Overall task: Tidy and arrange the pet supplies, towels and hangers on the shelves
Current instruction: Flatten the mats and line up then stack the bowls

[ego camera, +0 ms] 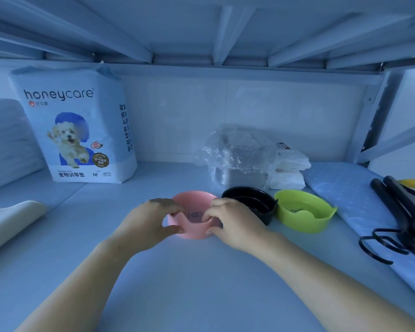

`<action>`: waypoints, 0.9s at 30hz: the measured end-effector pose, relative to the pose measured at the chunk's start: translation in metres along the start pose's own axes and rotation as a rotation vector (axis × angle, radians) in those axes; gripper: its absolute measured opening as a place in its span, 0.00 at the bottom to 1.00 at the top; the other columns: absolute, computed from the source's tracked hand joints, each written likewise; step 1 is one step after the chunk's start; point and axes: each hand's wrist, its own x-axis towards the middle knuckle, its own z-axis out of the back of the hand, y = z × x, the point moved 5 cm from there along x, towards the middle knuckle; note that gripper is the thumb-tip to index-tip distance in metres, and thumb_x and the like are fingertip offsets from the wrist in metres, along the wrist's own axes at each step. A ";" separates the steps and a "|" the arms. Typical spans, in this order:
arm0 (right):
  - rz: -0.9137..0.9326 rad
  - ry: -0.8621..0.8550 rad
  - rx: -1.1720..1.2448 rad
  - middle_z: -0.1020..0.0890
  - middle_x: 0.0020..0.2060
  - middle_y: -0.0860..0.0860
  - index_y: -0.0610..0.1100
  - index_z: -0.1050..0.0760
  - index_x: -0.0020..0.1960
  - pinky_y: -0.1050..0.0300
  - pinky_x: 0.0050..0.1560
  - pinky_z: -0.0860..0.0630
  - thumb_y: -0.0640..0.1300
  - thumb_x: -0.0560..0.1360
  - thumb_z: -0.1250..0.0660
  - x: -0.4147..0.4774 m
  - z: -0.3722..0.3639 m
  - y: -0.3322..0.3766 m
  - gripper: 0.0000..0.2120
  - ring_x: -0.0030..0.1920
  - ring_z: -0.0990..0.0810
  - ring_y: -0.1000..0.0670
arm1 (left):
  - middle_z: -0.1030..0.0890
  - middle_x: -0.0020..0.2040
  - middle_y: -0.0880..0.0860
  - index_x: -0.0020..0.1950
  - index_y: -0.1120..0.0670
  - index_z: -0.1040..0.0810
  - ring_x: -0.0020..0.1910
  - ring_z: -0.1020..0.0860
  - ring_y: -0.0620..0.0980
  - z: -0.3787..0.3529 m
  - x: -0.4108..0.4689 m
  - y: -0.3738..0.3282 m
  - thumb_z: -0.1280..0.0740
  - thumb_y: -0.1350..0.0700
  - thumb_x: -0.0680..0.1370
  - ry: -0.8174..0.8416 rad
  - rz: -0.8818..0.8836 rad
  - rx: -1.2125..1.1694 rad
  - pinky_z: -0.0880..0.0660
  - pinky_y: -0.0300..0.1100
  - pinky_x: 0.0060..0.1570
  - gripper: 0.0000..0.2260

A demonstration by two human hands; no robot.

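Fingers (169, 207) of the left hand (149, 220) and right hand (228, 222) curl over opposite sides of a pink pet bowl (193, 199), thumbs pinching its near wall, as it sits on the blue shelf (177, 283). Just to its right stand a black bowl (249, 200) and a lime green bowl (304, 213), side by side. A honeycare pack of pet training pads (82, 130) stands upright at back left; black hangers (403, 212) lie far right

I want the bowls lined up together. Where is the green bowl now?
Head view: the green bowl sits right of centre on the shelf, between the black bowl and the blue dotted cloth.
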 end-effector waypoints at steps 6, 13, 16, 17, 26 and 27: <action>0.065 -0.119 0.118 0.20 0.49 0.51 0.45 0.19 0.55 0.65 0.48 0.32 0.41 0.71 0.29 -0.006 0.027 0.008 0.12 0.46 0.25 0.52 | 0.27 0.44 0.29 0.51 0.38 0.27 0.44 0.29 0.32 0.026 -0.003 -0.004 0.29 0.45 0.70 -0.089 -0.045 0.008 0.34 0.34 0.35 0.12; 0.030 -0.218 0.043 0.21 0.48 0.54 0.47 0.19 0.54 0.65 0.49 0.32 0.42 0.71 0.28 -0.027 0.075 -0.013 0.11 0.49 0.26 0.54 | 0.25 0.42 0.34 0.51 0.39 0.29 0.43 0.31 0.40 0.042 0.020 -0.060 0.34 0.43 0.68 -0.214 -0.252 0.032 0.28 0.41 0.32 0.12; 0.008 -0.220 0.002 0.19 0.46 0.54 0.47 0.18 0.51 0.61 0.51 0.31 0.42 0.71 0.28 -0.043 0.086 -0.029 0.10 0.49 0.27 0.55 | 0.25 0.43 0.36 0.52 0.39 0.30 0.44 0.28 0.43 0.033 0.035 -0.086 0.35 0.46 0.69 -0.191 -0.316 -0.010 0.26 0.43 0.37 0.13; -0.007 -0.227 -0.013 0.18 0.45 0.54 0.47 0.18 0.50 0.62 0.50 0.32 0.42 0.70 0.28 -0.049 0.092 -0.036 0.09 0.48 0.27 0.56 | 0.26 0.43 0.35 0.53 0.39 0.30 0.44 0.29 0.43 0.029 0.041 -0.096 0.34 0.47 0.69 -0.188 -0.338 -0.031 0.27 0.42 0.39 0.13; -0.180 -0.244 -0.041 0.18 0.44 0.54 0.45 0.17 0.50 0.75 0.44 0.34 0.42 0.67 0.24 -0.100 0.134 -0.090 0.12 0.42 0.25 0.58 | 0.28 0.53 0.37 0.59 0.46 0.23 0.53 0.29 0.39 -0.006 0.076 -0.150 0.27 0.58 0.71 -0.199 -0.318 -0.379 0.37 0.21 0.51 0.18; -0.196 -0.227 -0.054 0.18 0.45 0.53 0.45 0.17 0.51 0.72 0.45 0.32 0.41 0.68 0.25 -0.102 0.135 -0.095 0.12 0.41 0.24 0.57 | 0.28 0.55 0.38 0.60 0.45 0.24 0.54 0.29 0.39 -0.013 0.077 -0.150 0.27 0.58 0.71 -0.174 -0.309 -0.387 0.37 0.21 0.52 0.20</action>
